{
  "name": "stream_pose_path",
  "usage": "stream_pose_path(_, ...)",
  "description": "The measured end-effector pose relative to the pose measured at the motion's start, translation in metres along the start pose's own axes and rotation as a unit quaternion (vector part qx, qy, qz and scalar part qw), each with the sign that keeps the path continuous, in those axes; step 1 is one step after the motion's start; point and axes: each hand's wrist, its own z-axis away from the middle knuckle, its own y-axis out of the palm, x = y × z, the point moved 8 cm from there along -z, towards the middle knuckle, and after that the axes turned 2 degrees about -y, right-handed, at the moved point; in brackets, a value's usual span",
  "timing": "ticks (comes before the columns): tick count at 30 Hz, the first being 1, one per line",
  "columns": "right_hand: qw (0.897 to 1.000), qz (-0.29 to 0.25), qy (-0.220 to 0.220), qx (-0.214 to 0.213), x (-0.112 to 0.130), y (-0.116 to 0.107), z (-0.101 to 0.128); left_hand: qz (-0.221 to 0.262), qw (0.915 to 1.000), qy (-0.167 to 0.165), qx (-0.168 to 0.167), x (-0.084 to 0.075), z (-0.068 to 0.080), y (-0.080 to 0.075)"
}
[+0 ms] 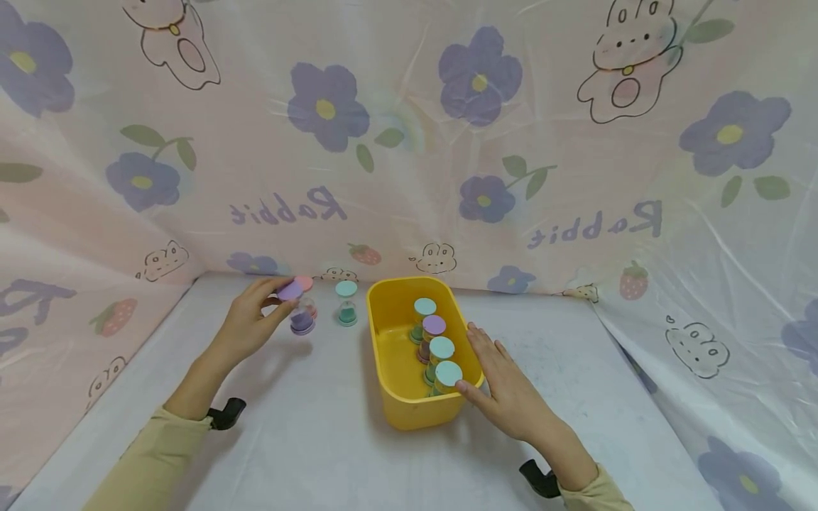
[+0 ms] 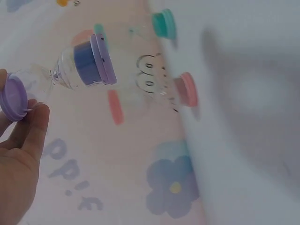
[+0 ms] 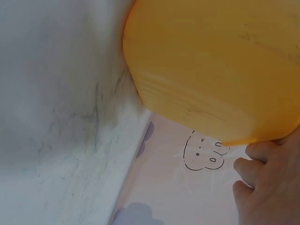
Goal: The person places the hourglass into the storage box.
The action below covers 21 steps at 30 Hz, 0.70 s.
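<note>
My left hand pinches a purple-capped hourglass by its upper cap, thumb and fingers at the rim. In the left wrist view this hourglass has dark purple sand at its lower end. Just behind it stands a pink hourglass, partly hidden in the head view, and beside that a teal hourglass. My right hand rests on the right rim of a yellow bin, fingers extended and thumb at the near corner. Several hourglasses with teal and purple caps stand in a row inside.
A white cloth covers the table. Behind it and at both sides hang sheets printed with flowers and rabbits. Black wrist mounts stick out from both forearms.
</note>
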Motion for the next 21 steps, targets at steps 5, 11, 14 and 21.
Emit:
stream_pose_path(5,1.0,-0.001,-0.001,0.0,0.0,0.001,0.0,-0.005,0.9996,0.026,-0.012,-0.016,-0.006,-0.001)
stream_pose_path(11,1.0,-0.002,0.0,0.001,-0.001,0.0,0.0,0.001,0.999,0.042,-0.015,-0.037,-0.014,0.001)
stream_pose_path(14,1.0,-0.002,0.0,0.001,-0.001,0.0,0.0,0.009,0.9981,0.058,-0.019,-0.048,-0.018,0.001)
stream_pose_path(21,1.0,-0.001,0.004,0.0,-0.003,0.002,0.001,0.026,0.9952,0.09,-0.027,-0.068,-0.023,0.004)
